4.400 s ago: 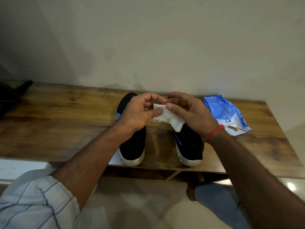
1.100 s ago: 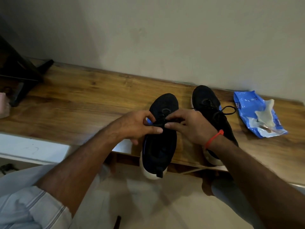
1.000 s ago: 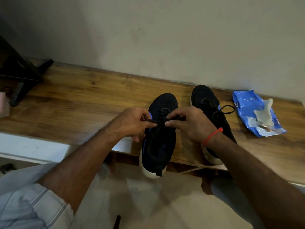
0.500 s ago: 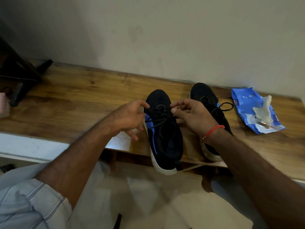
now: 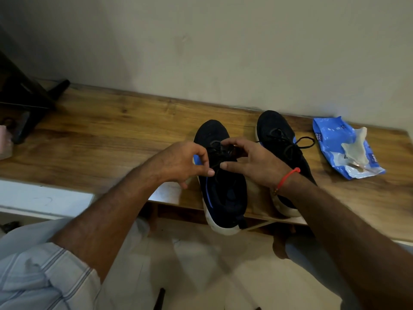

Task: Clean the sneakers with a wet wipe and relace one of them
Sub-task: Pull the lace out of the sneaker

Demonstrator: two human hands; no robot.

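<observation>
Two black sneakers stand on the wooden worktop (image 5: 107,130), toes toward the wall. The left sneaker (image 5: 223,198) is the landmark for all positions below. Its white-soled heel overhangs the near edge of the worktop; a blue stripe runs along its side.

The left hand (image 5: 178,162) is at the left flank of this sneaker, over the lace area. Its fingers (image 5: 206,162) are curled, thumb and forefinger closed together on what appears to be a strand of the black lace (image 5: 221,153) — the strand itself is dark against the dark upper, so the grasp is only partly legible. The right hand (image 5: 257,164) is at the right flank, a red thread band (image 5: 288,177) on its wrist. Its upper fingers curl over the lace knot area and its thumb reaches across toward the left hand; whether it actually grips the lace cannot be told.

The right sneaker (image 5: 279,142) stands just beside the landmark, to its right, laces tied with a loop trailing rightward. Further right — well apart from the landmark — lies a blue wipe packet (image 5: 330,139) with a used white wipe (image 5: 355,146) on it.

A dark object (image 5: 24,101) sits far left of the landmark.
</observation>
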